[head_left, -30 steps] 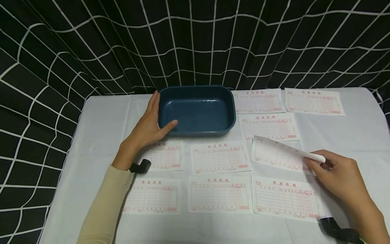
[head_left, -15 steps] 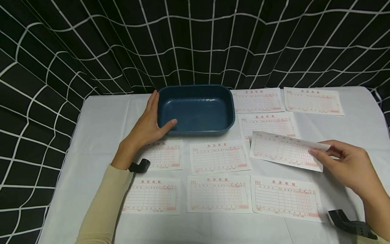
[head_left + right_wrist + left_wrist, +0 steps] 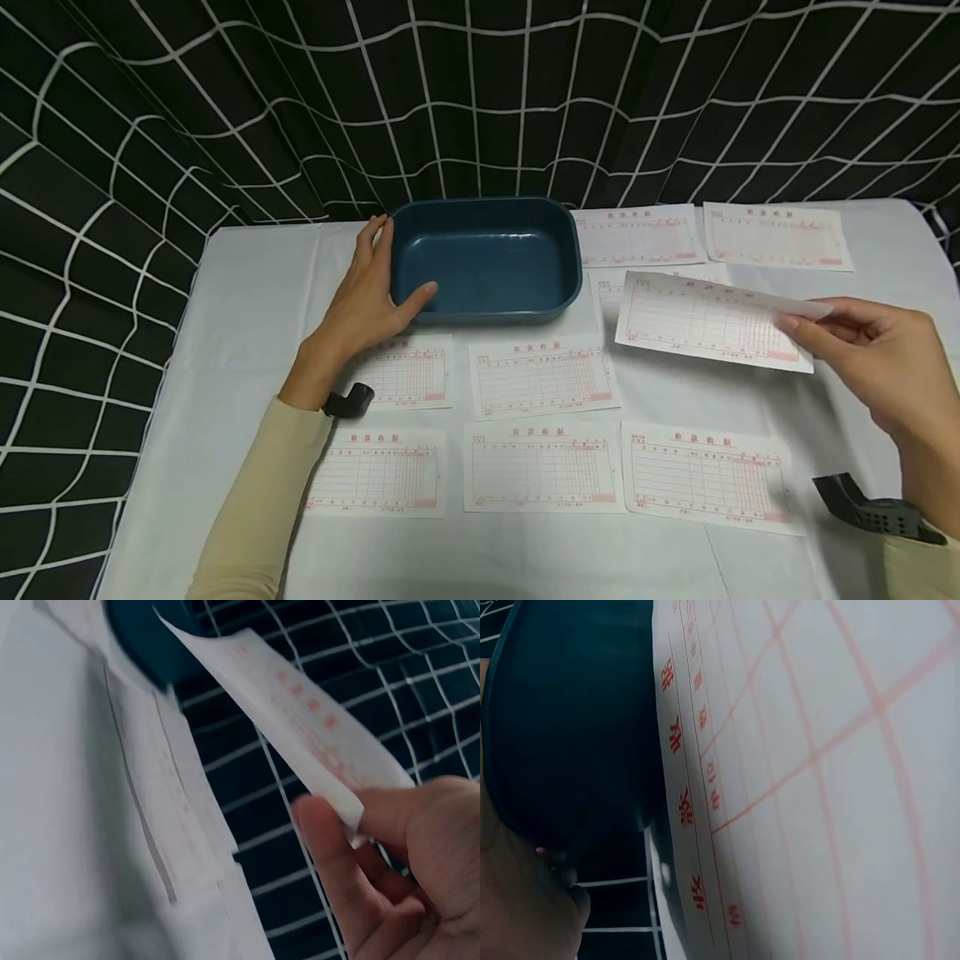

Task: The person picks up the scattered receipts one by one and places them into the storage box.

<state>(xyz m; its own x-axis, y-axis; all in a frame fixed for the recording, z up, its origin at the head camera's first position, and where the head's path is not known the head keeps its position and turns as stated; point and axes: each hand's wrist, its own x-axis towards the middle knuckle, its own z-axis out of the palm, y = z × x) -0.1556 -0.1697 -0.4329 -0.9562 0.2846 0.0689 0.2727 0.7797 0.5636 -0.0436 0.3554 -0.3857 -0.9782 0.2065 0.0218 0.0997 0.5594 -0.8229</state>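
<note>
We pinch lifted receipt (image 3: pixel 708 321) by right end in right hand (image 3: pixel 885 367) — long axis points left toward blue tray (image 3: pixel 486 258). Left hand (image 3: pixel 367 304), fingers relaxed, rests against tray wall — nearer.

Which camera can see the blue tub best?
The head camera: it shows the whole blue tub, with the left hand at its end. The left wrist camera shows only a dark wall. The right wrist camera catches just a corner.
</note>
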